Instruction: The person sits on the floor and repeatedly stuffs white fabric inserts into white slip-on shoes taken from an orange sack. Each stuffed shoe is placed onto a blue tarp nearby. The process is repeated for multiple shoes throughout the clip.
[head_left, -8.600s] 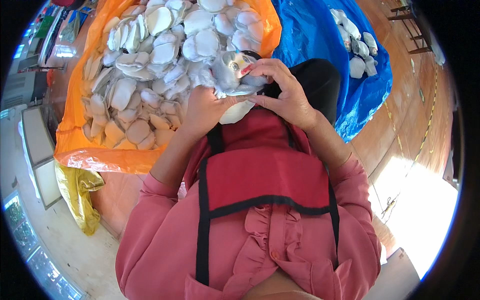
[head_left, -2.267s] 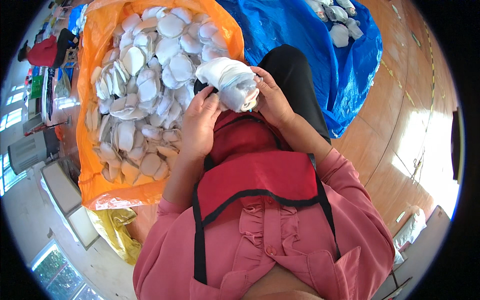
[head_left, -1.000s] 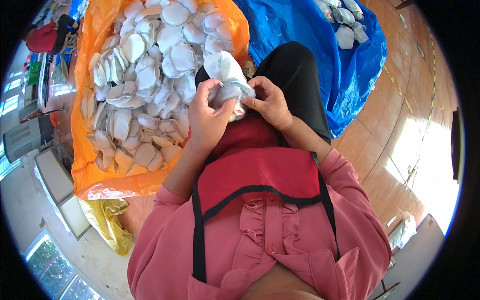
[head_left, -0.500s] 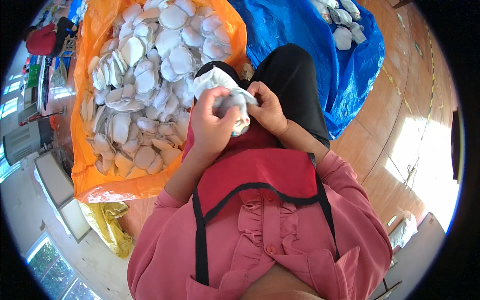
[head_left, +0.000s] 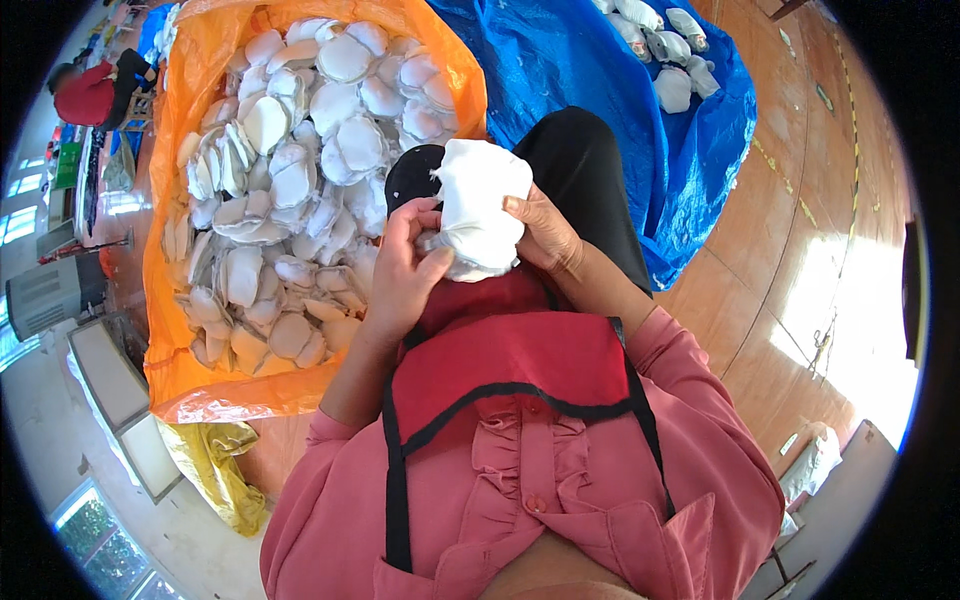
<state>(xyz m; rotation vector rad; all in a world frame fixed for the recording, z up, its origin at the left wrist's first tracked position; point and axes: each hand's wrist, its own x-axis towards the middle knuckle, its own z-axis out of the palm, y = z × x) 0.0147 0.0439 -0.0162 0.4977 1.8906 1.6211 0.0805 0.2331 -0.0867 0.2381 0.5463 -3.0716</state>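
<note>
Left hand (head_left: 404,265) and right hand (head_left: 550,232) have seemingly turned the white bundle (head_left: 484,205) over

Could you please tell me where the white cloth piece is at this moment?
In the head view, the white cloth piece is held between the left hand and right hand, above the red apron flap and right of the orange sheet.

Near the centre of the frame, the left hand (head_left: 404,266) and the right hand (head_left: 549,237) held a white cloth piece (head_left: 482,195) between them, above a red apron (head_left: 510,372). An orange sheet (head_left: 235,398) heaped with rounded pale pieces (head_left: 292,180) filled much of the upper left. At the upper right, a blue sheet (head_left: 690,200) bore small white bundles (head_left: 674,90); red-brown floor (head_left: 765,300) stretched down the right side.
</note>
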